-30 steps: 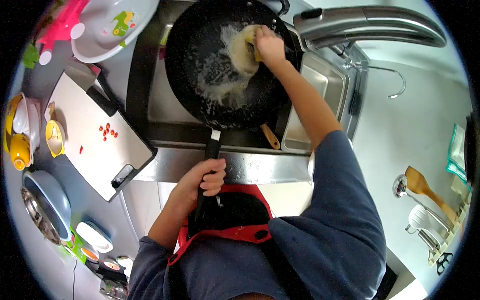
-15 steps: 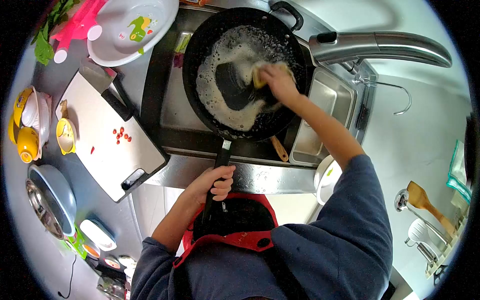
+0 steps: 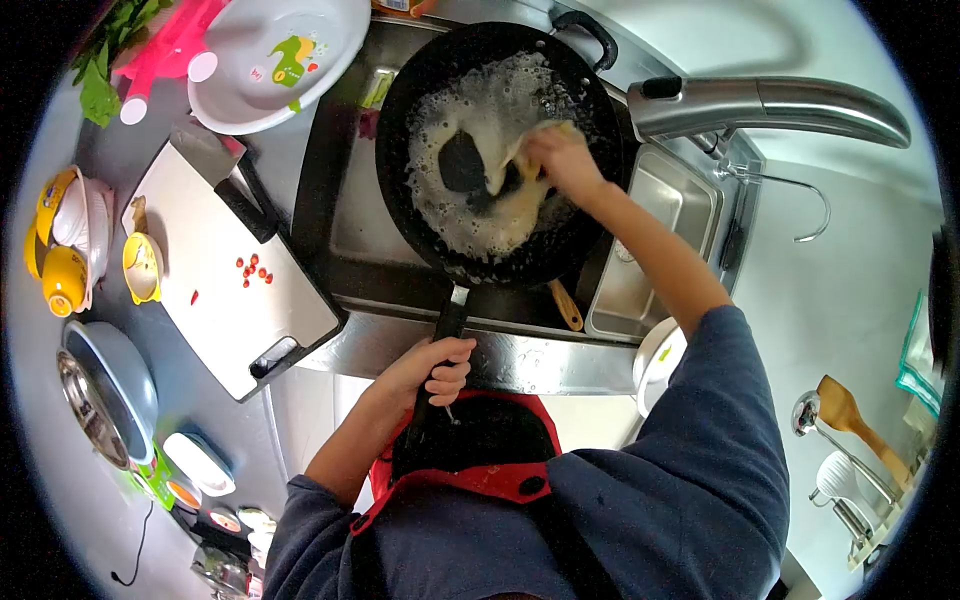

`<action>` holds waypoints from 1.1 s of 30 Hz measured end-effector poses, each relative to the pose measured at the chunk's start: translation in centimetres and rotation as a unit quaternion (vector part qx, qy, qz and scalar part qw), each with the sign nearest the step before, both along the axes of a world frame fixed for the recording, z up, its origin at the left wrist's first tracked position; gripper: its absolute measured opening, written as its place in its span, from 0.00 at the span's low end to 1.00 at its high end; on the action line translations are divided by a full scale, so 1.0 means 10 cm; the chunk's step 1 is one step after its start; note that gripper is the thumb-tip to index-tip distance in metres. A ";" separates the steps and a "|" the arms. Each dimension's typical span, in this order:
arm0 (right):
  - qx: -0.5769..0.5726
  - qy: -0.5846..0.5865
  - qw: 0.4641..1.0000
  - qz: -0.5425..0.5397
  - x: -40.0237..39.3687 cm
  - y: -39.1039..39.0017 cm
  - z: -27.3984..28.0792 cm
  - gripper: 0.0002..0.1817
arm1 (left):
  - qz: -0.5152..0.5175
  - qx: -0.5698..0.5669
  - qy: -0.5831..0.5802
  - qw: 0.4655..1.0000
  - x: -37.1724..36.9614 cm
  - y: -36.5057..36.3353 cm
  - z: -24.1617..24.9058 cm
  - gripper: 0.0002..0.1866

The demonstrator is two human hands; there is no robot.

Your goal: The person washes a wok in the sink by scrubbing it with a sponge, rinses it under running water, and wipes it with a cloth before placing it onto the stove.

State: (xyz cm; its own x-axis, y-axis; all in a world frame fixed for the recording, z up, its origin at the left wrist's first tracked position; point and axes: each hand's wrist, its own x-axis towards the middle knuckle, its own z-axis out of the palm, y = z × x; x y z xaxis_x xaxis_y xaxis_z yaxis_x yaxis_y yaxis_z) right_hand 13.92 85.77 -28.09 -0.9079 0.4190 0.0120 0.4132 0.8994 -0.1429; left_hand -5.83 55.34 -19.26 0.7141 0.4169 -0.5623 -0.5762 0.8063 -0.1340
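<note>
A black wok (image 3: 590, 215) full of white suds sits over the steel sink (image 3: 345, 215). My left hand (image 3: 430, 370) grips the wok's long black handle (image 3: 447, 325) at the counter's front edge. My right hand (image 3: 562, 160) presses a yellow sponge (image 3: 520, 150) against the inside of the wok, right of its middle. A dark patch of bare wok bottom shows left of the sponge.
A curved faucet (image 3: 780, 105) reaches over the sink at right. A white cutting board (image 3: 215, 265) with red bits and a knife lies left of the sink. A white basin (image 3: 275, 55), yellow cups (image 3: 140, 265), bowls (image 3: 105, 390) and a wooden-handled tool (image 3: 567, 305) are nearby.
My right hand has swept the sponge from the wok's far right side toward its middle, spreading suds in a ring. The view has shifted slightly; my left hand keeps its hold on the handle.
</note>
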 end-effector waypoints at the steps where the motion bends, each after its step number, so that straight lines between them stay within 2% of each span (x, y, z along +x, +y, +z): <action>1: 0.050 -0.003 0.999 -0.013 -0.08 0.18 -0.05 0.13 | 0.003 0.001 0.001 1.000 0.00 0.01 -0.01 0.17; 2: 0.099 -0.006 0.995 -0.027 -0.18 0.34 -0.12 0.15 | -0.012 0.000 0.014 1.000 0.01 0.01 0.00 0.18; 4: 0.102 0.085 0.987 -0.087 -0.56 0.52 -0.09 0.12 | -0.024 -0.004 0.028 0.999 0.03 0.01 0.00 0.18; 6: 0.068 0.210 0.970 -0.100 -0.98 0.47 -0.04 0.11 | -0.043 0.011 0.054 0.998 0.06 0.01 0.01 0.18; 8: -0.004 0.286 0.956 -0.065 -1.28 0.26 -0.19 0.14 | -0.047 -0.008 0.073 0.996 0.09 0.00 0.06 0.19; 10: -0.093 0.303 0.949 -0.003 -1.37 -0.20 -0.06 0.14 | -0.055 -0.023 0.092 0.994 0.09 0.02 0.11 0.19; 12: -0.171 0.241 0.953 0.066 -1.21 -0.60 0.02 0.13 | -0.062 -0.020 0.143 0.988 0.07 0.05 0.13 0.19; 13: -0.170 0.243 0.953 0.067 -1.11 -0.69 0.02 0.13 | -0.062 -0.019 0.144 0.987 0.08 0.05 0.14 0.19; 15: -0.281 0.207 0.927 0.140 -0.91 -0.79 0.00 0.14 | -0.062 0.005 0.154 0.986 0.10 0.06 0.15 0.19; 16: -0.278 0.206 0.928 0.141 -0.92 -0.74 -0.08 0.14 | -0.062 0.008 0.154 0.986 0.12 0.06 0.11 0.19; 18: -0.154 0.206 0.952 0.166 -1.02 -0.57 -0.26 0.15 | -0.064 -0.005 0.125 0.990 0.13 0.00 0.04 0.20; 19: -0.110 0.187 0.960 0.176 -1.14 -0.40 -0.01 0.17 | -0.064 -0.006 0.127 0.990 0.13 0.01 0.05 0.20; 20: -0.130 0.192 0.960 0.153 -1.24 -0.22 -0.05 0.18 | -0.069 -0.009 0.142 0.987 0.13 0.02 0.07 0.20; 21: -0.064 0.201 0.968 0.136 -1.30 -0.04 0.00 0.19 | -0.075 -0.015 0.156 0.985 0.12 0.03 0.10 0.20; 22: -0.003 0.207 0.976 0.068 -1.33 0.09 -0.08 0.19 | -0.079 -0.019 0.159 0.984 0.10 0.03 0.13 0.20; 23: 0.083 0.191 0.976 0.069 -1.26 0.30 -0.12 0.18 | -0.074 -0.012 0.166 0.983 0.09 0.05 0.16 0.19; 25: 0.137 0.144 0.978 0.070 -1.00 0.56 -0.07 0.15 | -0.070 -0.008 0.171 0.983 0.08 0.06 0.20 0.19; 28: 0.197 0.027 0.980 0.027 -0.41 0.59 -0.07 0.22 | -0.075 -0.026 0.162 0.984 0.03 0.08 0.20 0.19; 31: 0.058 -0.075 0.996 0.005 0.04 0.17 -0.01 0.18 | -0.056 -0.005 0.107 0.993 -0.02 0.07 0.19 0.18; 32: 0.017 -0.037 0.999 0.010 0.13 0.02 -0.01 0.22 | -0.049 -0.010 0.087 0.995 -0.02 0.08 0.20 0.18; 33: -0.053 -0.059 0.997 0.009 0.11 -0.16 0.07 0.21 | -0.042 -0.016 0.068 0.997 -0.01 0.09 0.21 0.18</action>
State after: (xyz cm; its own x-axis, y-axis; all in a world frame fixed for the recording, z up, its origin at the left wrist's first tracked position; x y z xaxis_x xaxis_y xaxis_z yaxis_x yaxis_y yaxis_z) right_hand 15.03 84.17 -27.37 -0.9079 0.3955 -0.1392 0.4164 0.8894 -0.1886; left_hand -5.97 56.22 -17.20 0.6617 0.3395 -0.6685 -0.5215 0.8490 -0.0850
